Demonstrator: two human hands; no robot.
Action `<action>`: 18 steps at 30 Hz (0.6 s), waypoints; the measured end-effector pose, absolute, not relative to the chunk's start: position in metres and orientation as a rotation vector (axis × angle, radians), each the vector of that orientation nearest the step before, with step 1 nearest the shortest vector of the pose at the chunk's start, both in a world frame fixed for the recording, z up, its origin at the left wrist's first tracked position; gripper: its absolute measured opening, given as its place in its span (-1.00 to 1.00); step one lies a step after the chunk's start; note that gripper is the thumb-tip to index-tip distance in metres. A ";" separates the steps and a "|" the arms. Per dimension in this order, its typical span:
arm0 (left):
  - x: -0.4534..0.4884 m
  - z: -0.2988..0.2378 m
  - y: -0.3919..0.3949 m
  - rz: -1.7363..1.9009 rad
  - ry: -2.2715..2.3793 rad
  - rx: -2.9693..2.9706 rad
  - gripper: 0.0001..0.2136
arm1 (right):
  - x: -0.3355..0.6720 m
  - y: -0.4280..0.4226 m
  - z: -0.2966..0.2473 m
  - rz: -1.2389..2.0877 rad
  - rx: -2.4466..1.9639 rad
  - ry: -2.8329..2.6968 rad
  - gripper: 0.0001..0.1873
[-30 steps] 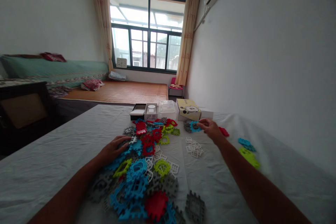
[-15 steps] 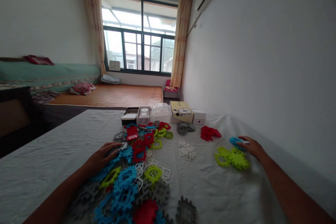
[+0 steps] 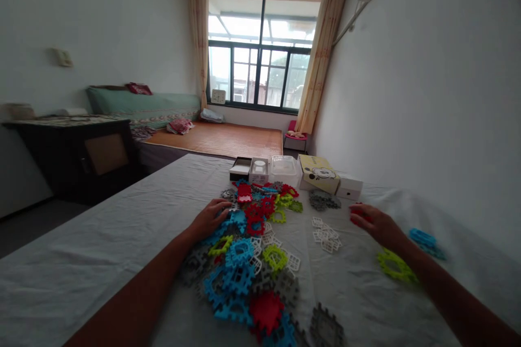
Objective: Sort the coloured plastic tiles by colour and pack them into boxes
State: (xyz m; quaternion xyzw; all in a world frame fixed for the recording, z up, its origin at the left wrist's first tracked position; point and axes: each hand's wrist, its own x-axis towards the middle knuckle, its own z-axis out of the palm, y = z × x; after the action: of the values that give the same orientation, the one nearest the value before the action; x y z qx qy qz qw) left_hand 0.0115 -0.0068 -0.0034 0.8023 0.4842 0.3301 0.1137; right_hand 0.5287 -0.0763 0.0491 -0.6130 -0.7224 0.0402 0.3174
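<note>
A heap of flat notched plastic tiles (image 3: 252, 260) in blue, red, green, grey and white lies on the white cloth (image 3: 122, 238). My left hand (image 3: 209, 217) rests flat on the heap's far left edge, fingers spread over blue and grey tiles. My right hand (image 3: 376, 223) hovers over the red tiles (image 3: 355, 211), which it partly hides, fingers loosely apart. Sorted groups lie around it: grey tiles (image 3: 323, 201), white tiles (image 3: 325, 230), green tiles (image 3: 396, 267) and blue tiles (image 3: 425, 239).
Small boxes stand at the table's far edge: a yellow box (image 3: 319, 172), a white box (image 3: 349, 188), a clear tub (image 3: 284, 165) and two small open boxes (image 3: 250, 168). Beyond are a bed with a wooden mat (image 3: 220, 138), a dark cabinet (image 3: 81, 154) and a window.
My right hand left the blue tile by the blue group at the right and swung back left to the red tiles. The view turned left. My left hand stayed on the heap.
</note>
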 end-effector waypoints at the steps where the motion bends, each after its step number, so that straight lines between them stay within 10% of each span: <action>1: 0.012 -0.004 -0.007 0.979 1.419 2.345 -0.61 | 0.484 -0.083 0.056 0.241 -1.546 -1.981 -0.62; 10: 0.010 -0.005 -0.007 1.071 1.352 2.240 -0.55 | 0.248 -0.162 0.052 0.426 -0.923 -2.791 -0.04; 18: 0.009 -0.004 -0.005 1.040 1.341 2.206 -0.54 | 0.264 -0.096 0.043 0.246 -1.165 -2.526 -0.54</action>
State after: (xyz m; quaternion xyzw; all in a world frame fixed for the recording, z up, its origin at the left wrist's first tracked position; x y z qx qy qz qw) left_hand 0.0092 -0.0051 -0.0037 0.7800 0.4740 0.3677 0.1780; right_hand 0.2635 -0.0962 0.0430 -0.4108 -0.8908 0.0866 0.1738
